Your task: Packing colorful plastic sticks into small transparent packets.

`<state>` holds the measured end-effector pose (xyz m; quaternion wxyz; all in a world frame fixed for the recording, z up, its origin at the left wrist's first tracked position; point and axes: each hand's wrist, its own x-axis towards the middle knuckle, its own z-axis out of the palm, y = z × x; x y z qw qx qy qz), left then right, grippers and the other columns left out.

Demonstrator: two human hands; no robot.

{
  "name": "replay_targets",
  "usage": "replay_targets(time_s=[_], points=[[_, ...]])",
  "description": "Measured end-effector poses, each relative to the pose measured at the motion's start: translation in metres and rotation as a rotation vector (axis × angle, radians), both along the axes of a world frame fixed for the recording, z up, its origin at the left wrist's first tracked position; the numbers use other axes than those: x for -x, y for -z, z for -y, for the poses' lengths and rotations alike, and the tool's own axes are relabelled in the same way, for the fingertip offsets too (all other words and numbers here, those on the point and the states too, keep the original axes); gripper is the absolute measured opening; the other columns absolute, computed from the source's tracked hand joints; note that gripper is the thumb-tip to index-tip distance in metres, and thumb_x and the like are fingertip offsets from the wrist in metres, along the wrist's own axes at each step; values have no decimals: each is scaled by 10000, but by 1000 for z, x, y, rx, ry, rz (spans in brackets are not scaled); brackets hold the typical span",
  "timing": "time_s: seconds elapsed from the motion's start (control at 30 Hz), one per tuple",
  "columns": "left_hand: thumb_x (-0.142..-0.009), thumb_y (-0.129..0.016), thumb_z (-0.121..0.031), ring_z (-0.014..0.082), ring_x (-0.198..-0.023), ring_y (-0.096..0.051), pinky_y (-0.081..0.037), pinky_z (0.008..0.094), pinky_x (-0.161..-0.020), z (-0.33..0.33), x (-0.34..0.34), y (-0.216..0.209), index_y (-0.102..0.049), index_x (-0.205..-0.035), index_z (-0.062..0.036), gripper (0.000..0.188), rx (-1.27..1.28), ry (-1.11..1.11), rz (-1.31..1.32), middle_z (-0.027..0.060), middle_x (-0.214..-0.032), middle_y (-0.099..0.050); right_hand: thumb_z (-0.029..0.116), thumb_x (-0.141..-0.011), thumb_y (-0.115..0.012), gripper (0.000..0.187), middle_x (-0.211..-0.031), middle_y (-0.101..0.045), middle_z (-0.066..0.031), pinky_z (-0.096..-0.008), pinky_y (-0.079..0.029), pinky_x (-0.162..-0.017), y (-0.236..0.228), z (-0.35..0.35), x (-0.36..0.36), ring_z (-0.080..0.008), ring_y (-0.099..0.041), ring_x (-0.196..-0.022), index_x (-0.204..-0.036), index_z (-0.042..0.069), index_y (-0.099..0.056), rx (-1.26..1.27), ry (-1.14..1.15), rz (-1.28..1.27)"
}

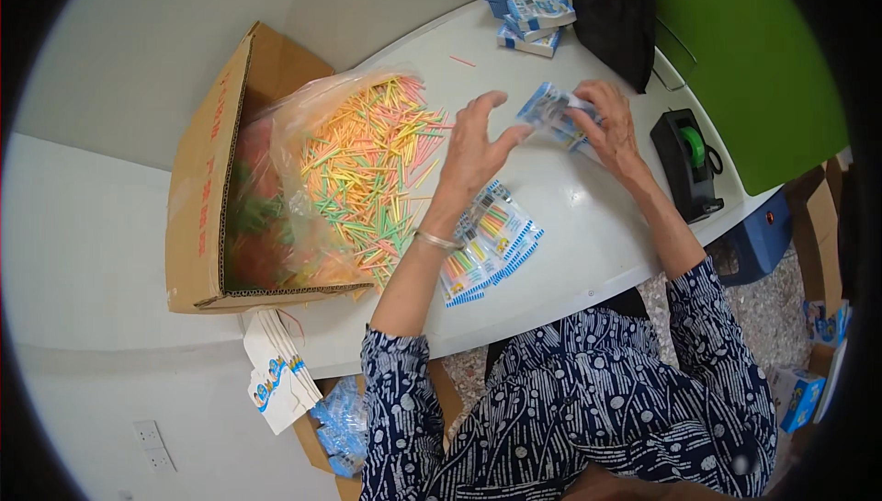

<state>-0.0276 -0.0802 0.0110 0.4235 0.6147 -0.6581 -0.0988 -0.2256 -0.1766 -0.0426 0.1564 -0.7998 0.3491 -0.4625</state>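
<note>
My right hand (608, 124) is closed around a blue-and-white packet (549, 113), slightly blurred, above the table. Just left of it, my left hand (476, 144) is raised with thumb and fingers spread, holding nothing. Below my left wrist, several flat clear packets (496, 236) with blue striped edges lie fanned out and overlapping, with coloured sticks showing inside. Beside my left forearm is a big heap of thin pink, yellow, orange and green sticks (358, 170), spilling out of a plastic-lined cardboard box (207, 198) tipped on its side.
Small blue-and-white boxes (528, 9) are stacked at the table's far edge, near a black bag (617, 18). A black tape dispenser (687, 165) with green tape stands at the right. White flat cartons (280, 372) hang over the near left edge. A green panel (753, 69) borders the table.
</note>
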Motion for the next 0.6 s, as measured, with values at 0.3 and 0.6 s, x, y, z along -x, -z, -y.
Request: replay_targets(time_s=[0.3, 0.6], points=[[-825, -633, -79, 60, -678, -547, -442, 221, -624, 11, -4, 13, -641, -927, 27, 147, -224, 63, -359, 7, -730, -637, 179, -786, -666, 228, -760, -587, -67, -303, -432, -618, -21, -19, -24, -142, -520, -679, -856, -14, -564, -563, -347, 141], [-813, -626, -90, 88, -645, -565, -453, 255, -610, -5, -11, 21, -669, -905, 15, 146, -63, -4, -174, 62, -726, -662, 202, -814, -662, 195, -669, -553, 26, -230, -376, -607, -19, -23, -37, -55, -461, -644, -746, 27, -609, -816, -507, 118]])
